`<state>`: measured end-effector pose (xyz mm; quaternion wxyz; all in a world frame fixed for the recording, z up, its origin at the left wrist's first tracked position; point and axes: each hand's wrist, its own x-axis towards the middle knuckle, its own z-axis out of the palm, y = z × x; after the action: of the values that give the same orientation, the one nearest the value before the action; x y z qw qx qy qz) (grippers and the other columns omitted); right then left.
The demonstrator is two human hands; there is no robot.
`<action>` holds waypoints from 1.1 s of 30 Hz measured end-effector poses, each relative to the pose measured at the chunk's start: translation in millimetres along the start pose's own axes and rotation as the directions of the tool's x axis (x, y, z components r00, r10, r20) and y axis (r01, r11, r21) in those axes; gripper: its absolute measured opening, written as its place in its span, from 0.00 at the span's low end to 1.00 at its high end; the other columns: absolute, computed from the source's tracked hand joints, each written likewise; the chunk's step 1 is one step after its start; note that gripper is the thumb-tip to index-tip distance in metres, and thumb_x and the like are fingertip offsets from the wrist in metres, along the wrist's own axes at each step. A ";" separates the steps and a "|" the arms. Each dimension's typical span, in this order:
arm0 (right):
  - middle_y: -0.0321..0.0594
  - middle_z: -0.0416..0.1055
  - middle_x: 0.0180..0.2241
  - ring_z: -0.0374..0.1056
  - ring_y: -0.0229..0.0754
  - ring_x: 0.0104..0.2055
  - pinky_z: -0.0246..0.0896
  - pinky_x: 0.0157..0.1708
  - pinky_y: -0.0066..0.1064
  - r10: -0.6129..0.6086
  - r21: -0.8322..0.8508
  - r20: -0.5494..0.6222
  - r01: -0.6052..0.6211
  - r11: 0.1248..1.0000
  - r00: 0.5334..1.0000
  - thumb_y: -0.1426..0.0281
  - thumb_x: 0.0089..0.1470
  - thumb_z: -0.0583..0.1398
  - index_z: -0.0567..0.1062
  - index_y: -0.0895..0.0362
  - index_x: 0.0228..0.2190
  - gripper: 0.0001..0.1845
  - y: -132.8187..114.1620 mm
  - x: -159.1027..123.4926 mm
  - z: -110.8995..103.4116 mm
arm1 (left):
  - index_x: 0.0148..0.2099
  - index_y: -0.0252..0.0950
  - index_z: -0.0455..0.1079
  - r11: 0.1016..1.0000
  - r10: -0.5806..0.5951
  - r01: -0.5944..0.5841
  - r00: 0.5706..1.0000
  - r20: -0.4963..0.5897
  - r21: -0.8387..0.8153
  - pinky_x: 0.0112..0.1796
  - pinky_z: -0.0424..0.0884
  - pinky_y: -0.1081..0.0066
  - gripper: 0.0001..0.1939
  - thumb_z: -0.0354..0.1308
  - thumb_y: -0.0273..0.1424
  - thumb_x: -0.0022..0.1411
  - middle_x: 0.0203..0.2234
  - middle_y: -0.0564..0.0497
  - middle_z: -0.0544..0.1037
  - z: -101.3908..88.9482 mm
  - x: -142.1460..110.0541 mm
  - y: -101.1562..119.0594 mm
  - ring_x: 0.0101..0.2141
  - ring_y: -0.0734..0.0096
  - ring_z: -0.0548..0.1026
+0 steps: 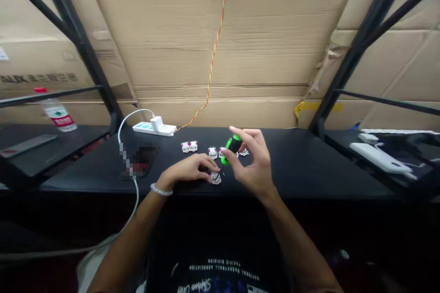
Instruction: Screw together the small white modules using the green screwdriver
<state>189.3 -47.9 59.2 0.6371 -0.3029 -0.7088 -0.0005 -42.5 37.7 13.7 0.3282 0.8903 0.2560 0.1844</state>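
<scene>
My right hand (252, 160) grips a screwdriver (231, 149) with a green and black handle, held tilted. Its thin shaft slants down and left to a small white and purple part (216, 178) near the table's front edge. Against that part rest the fingers of my left hand (192, 168), closed at its left side and pressing it to the table. Behind my hands several similar parts lie in a row, among them one white and purple piece (212, 152) and a pair (189, 146) further left. The handle and my right fingers partly hide some of them.
A white power strip (154, 128) with a plugged-in charger stands at the back left, its white cable (136, 192) trailing over the front edge. A blurred-out dark object (140, 162) lies nearby. Black metal posts (340, 68) and cardboard (275, 46) bound the table (309, 165).
</scene>
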 end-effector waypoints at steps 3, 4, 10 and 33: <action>0.48 0.74 0.54 0.75 0.49 0.53 0.78 0.50 0.45 0.042 0.050 0.073 -0.046 0.998 0.996 0.70 0.70 0.57 0.67 0.47 0.69 0.29 3.0 -1.7 0.0 | 0.49 0.42 0.87 1.000 -0.001 0.001 1.000 -0.001 0.002 0.59 0.71 0.62 0.15 0.76 0.38 0.61 0.49 0.45 0.85 -0.5 -0.1 3.0 0.53 0.57 0.80; 0.49 0.73 0.56 0.74 0.50 0.56 0.77 0.53 0.47 0.046 0.072 0.095 -0.053 0.996 0.994 0.70 0.71 0.54 0.65 0.47 0.71 0.29 3.5 -2.1 -0.2 | 0.49 0.42 0.87 1.000 -0.002 0.002 1.000 -0.002 0.003 0.59 0.72 0.62 0.14 0.76 0.38 0.61 0.50 0.45 0.85 -0.6 0.0 3.4 0.53 0.58 0.80; 0.46 0.74 0.50 0.75 0.49 0.48 0.79 0.45 0.42 0.012 0.018 0.015 -0.013 1.000 1.000 0.65 0.64 0.67 0.76 0.48 0.61 0.25 -0.4 -0.4 -0.5 | 0.48 0.43 0.87 1.000 0.004 -0.004 1.000 0.003 -0.004 0.58 0.72 0.63 0.14 0.77 0.38 0.61 0.50 0.46 0.86 -0.2 -0.2 -0.1 0.53 0.58 0.80; 0.43 0.78 0.47 0.76 0.45 0.43 0.78 0.43 0.40 0.081 0.047 -0.019 -0.080 0.996 0.997 0.67 0.65 0.67 0.74 0.48 0.64 0.28 7.9 -1.8 -2.1 | 0.49 0.42 0.87 1.000 -0.010 0.010 1.000 0.005 0.013 0.59 0.71 0.62 0.15 0.76 0.39 0.62 0.51 0.46 0.85 -0.6 0.0 3.5 0.53 0.57 0.80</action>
<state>194.6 -43.0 54.9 0.6510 -0.3164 -0.6890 0.0383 -41.7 35.7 16.6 0.3240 0.8916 0.2608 0.1789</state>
